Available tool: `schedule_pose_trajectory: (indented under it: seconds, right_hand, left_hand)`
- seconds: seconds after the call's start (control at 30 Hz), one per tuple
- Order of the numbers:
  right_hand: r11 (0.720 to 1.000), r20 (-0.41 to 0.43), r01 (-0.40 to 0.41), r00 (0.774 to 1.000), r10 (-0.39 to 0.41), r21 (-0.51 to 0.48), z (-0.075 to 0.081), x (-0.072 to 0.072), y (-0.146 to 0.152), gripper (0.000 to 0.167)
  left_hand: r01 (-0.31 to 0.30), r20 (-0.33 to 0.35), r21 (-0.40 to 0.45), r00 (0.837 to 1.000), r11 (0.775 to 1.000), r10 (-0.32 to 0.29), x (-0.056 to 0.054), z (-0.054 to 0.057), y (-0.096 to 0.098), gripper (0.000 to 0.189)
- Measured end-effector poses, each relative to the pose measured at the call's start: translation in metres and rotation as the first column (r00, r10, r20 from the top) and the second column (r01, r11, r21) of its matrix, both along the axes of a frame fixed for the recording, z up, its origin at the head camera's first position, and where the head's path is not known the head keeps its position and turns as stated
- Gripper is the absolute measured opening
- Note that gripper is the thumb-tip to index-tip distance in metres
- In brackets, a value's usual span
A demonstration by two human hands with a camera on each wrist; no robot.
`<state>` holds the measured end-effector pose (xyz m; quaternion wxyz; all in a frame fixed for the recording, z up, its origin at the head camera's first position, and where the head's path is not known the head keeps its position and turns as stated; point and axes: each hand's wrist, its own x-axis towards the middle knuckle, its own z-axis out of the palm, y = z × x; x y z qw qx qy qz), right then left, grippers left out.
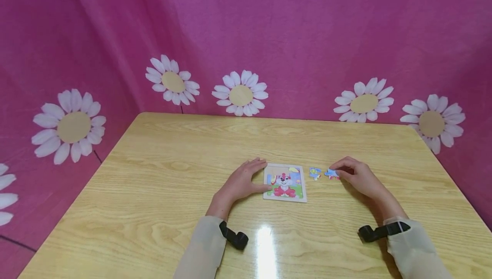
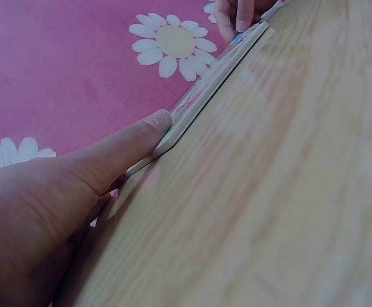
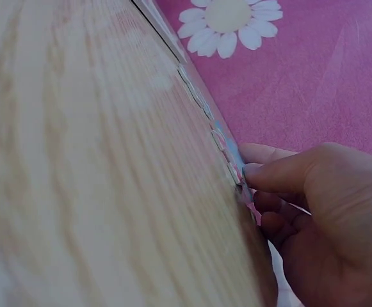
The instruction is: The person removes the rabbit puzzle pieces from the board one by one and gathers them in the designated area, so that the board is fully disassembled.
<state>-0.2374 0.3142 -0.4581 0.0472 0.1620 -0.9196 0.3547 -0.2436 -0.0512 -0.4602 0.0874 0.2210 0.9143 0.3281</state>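
Observation:
A square jigsaw puzzle [image 1: 284, 199] with a pale rim lies on the table, showing a red and white cartoon animal. Its upper left part shows bare backing. My left hand [image 1: 242, 183] rests at the puzzle's left side, fingers extended toward the top corner and thumb on the lower left edge. In the left wrist view that thumb [image 2: 137, 137] lies along the rim. To the right, my right hand [image 1: 359, 180] pinches a blue and pink puzzle piece [image 1: 331, 174] between thumb and fingers, close over the table. One loose blue and yellow piece [image 1: 314, 173] lies between puzzle and right hand.
The light wood table [image 1: 153, 193] extends around the puzzle on all sides. Behind it hangs a pink cloth [image 1: 292, 48] with large white daisies. Each sleeve carries a black wrist strap, one on the left [image 1: 235, 237] and one on the right [image 1: 384, 231].

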Motion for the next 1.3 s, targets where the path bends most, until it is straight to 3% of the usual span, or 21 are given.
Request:
schedule_pose_trajectory:
  seconds: [0.27,0.5,0.83,1.3]
  right_hand:
    - [0.999,-0.009,0.016,1.0,-0.016,-0.038,0.001,0.0,-0.003,0.015]
    - [0.995,0.007,-0.033,0.999,0.033,-0.093,0.008,0.0,-0.021,0.017]
    - [0.992,0.057,-0.092,0.994,0.097,-0.09,0.007,-0.007,-0.051,0.015]
    - [0.968,0.138,-0.239,0.959,0.249,-0.08,0.006,-0.014,-0.085,0.017]
  left_hand:
    - [0.0,0.003,0.002,1.0,1.0,0.0,0.0,0.002,0.0,0.079]
    - [-0.002,0.0,-0.003,1.0,1.0,0.002,0.0,0.003,0.0,0.08]
    - [-0.005,0.016,0.007,1.0,1.0,0.005,0.001,0.004,0.0,0.079]
    - [-0.011,0.026,0.0,1.0,1.0,0.011,0.001,0.002,0.0,0.079]
